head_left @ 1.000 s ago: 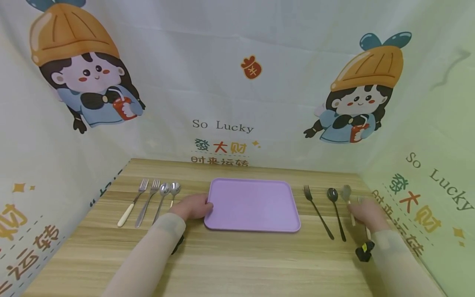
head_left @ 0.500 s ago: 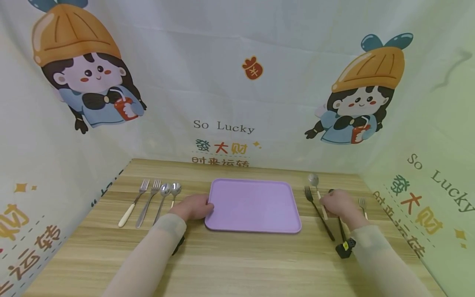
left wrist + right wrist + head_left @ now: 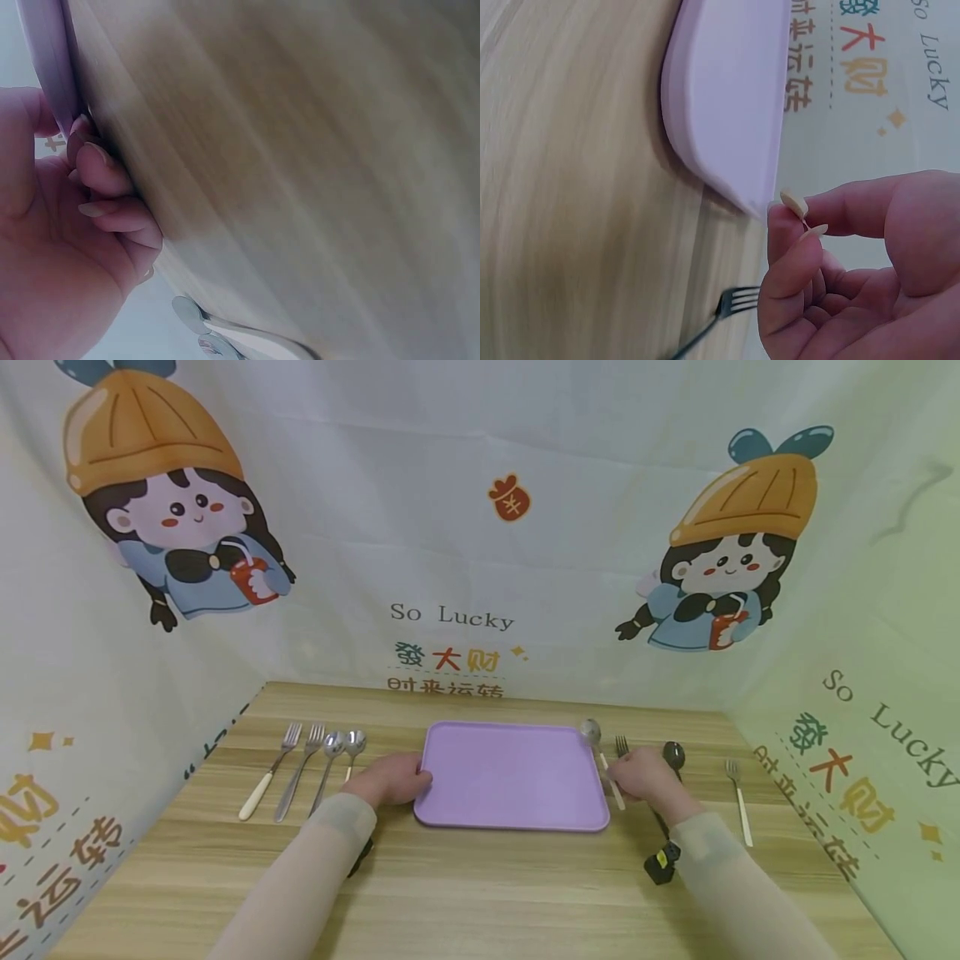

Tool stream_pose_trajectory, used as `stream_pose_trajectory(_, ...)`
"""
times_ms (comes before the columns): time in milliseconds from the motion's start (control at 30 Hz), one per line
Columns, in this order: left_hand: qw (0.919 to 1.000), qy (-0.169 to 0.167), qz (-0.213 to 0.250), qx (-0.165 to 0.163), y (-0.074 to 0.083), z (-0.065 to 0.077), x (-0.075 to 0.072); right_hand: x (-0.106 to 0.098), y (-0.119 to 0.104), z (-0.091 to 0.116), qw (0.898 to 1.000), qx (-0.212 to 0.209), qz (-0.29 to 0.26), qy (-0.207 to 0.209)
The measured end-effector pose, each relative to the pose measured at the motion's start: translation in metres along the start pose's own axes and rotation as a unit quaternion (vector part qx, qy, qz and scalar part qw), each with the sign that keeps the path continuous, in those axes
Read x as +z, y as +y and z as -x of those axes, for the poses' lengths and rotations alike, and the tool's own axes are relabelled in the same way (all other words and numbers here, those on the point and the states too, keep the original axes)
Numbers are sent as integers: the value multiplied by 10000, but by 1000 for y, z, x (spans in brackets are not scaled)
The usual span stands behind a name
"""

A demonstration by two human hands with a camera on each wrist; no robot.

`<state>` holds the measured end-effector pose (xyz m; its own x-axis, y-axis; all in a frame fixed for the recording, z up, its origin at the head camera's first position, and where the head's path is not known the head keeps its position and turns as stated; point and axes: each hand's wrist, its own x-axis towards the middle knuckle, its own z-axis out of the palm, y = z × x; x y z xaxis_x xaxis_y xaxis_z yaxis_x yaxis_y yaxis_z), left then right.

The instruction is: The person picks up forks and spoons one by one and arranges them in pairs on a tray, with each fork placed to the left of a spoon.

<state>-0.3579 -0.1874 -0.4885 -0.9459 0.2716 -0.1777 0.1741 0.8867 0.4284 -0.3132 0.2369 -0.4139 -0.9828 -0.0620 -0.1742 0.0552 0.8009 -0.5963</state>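
A flat lilac tray [image 3: 510,777] lies mid-table. At its left edge my left hand [image 3: 390,777] holds on, thumb over the rim; in the left wrist view its fingers [image 3: 105,171] curl beneath the tray's edge. My right hand [image 3: 647,775] pinches a silver spoon [image 3: 590,732] by its cream handle, between thumb and fingers. The spoon's bowl points away, overlapping the tray's right rim in the head view. From the right wrist, the handle's end [image 3: 795,204] shows at the fingertips, close by the tray corner [image 3: 739,196].
Right of the tray lie a black fork [image 3: 622,746], partly under the right hand, a black spoon [image 3: 673,753] and a cream-handled fork [image 3: 741,806]. Two forks [image 3: 300,772] and two spoons [image 3: 332,745] line up at the left. A printed cloth [image 3: 570,568] hangs behind.
My right hand has carried the cream-handled spoon leftward from beside the far-right fork, past the black spoon and black fork, to the tray's right edge. The left hand stays put.
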Motion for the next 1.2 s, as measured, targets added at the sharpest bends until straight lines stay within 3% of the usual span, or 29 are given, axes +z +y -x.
stream_pose_trajectory(433, 9999, 48, -48, 79, 7, 7, -5, 15, -9, -7, 9994, 84, -30, -349)
stream_pose_trajectory(633, 9998, 100, -112, 130, 1, 0, 0, 25, -13, -7, 9997, 158, 77, -171)
stream_pose_trajectory(833, 10000, 21, -19, 72, 16, 16, -10, 31, -21, -2, 9995, 92, 266, 174)
stream_pose_trajectory(1033, 9999, 104, -94, 74, 2, 1, 1, 36, -16, -8, 9983, 120, 515, 231)
stream_pose_trajectory(1100, 9999, 127, -73, 26, -1, -2, 3, 44, 0, -23, 9977, -44, 621, 253)
stream_pose_trajectory(1200, 9999, 111, -76, 88, -5, -6, 5, 46, 2, -27, 9972, -15, 709, 238)
